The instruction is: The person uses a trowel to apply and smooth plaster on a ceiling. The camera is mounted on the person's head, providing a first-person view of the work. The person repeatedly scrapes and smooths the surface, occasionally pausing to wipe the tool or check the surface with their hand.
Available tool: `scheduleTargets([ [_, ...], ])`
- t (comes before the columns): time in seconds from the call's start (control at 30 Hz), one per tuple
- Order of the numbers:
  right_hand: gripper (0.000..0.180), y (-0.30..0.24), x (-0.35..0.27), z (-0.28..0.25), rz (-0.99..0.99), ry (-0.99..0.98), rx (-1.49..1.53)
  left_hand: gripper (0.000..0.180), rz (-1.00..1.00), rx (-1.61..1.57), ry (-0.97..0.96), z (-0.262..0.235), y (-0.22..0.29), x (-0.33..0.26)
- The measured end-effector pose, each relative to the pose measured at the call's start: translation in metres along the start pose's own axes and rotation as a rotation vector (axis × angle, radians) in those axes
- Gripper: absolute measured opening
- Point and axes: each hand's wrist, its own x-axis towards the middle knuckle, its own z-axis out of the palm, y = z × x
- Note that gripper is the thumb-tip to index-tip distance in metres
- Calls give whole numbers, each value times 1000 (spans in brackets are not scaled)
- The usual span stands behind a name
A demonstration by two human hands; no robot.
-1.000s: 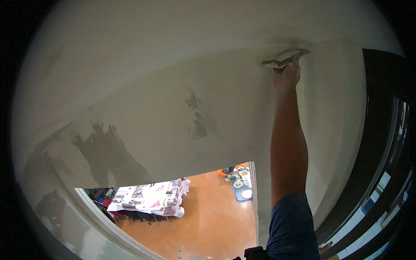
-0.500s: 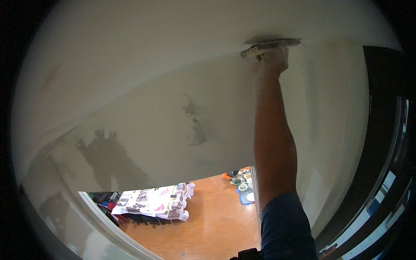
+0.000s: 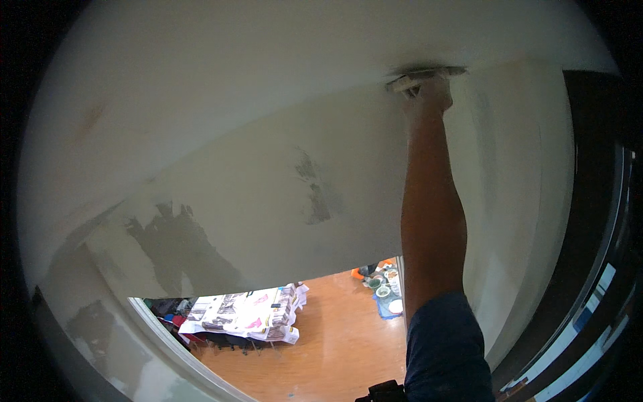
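Observation:
My right hand point(image 3: 430, 94), whitened with dust, reaches up at the end of a raised arm in a dark blue sleeve. Its fingers are closed round the handle of a flat hand sander point(image 3: 403, 84). The tool's plate is pressed up where the pale ceiling point(image 3: 281, 60) meets the wall point(image 3: 268, 181). A dark shadow lies around the plate, and the fingers partly hide the handle. My left hand is out of the picture.
Grey filler patches point(image 3: 177, 244) mark the wall. Below it, an opening shows an orange-brown floor point(image 3: 335, 328), a table under printed sheets point(image 3: 234, 311) and several tubs point(image 3: 383, 291) on a blue sheet. A dark frame point(image 3: 593, 134) stands at the right.
My right hand and the sander have shifted slightly right along the ceiling edge. The whole view has also moved a little.

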Motion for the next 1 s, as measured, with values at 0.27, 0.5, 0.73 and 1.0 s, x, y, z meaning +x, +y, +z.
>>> scheduleTargets([
  [0.27, 55, -2, 39, -13, -129, -33, -67, 51, 13, 8, -21, 3, -2, 10],
  [0.5, 52, -13, 43, -20, -343, -1, -20, 51, -63, -146, -25, 3, -1, 20],
  [0.73, 52, 5, 6, -11, -486, -122, -27, 50, 36, 92, -25, -2, -11, 4],
  [1.0, 48, -10, -4, -6, -561, -101, 76, 53, 67, 171, -30, 0, -15, 4],
])
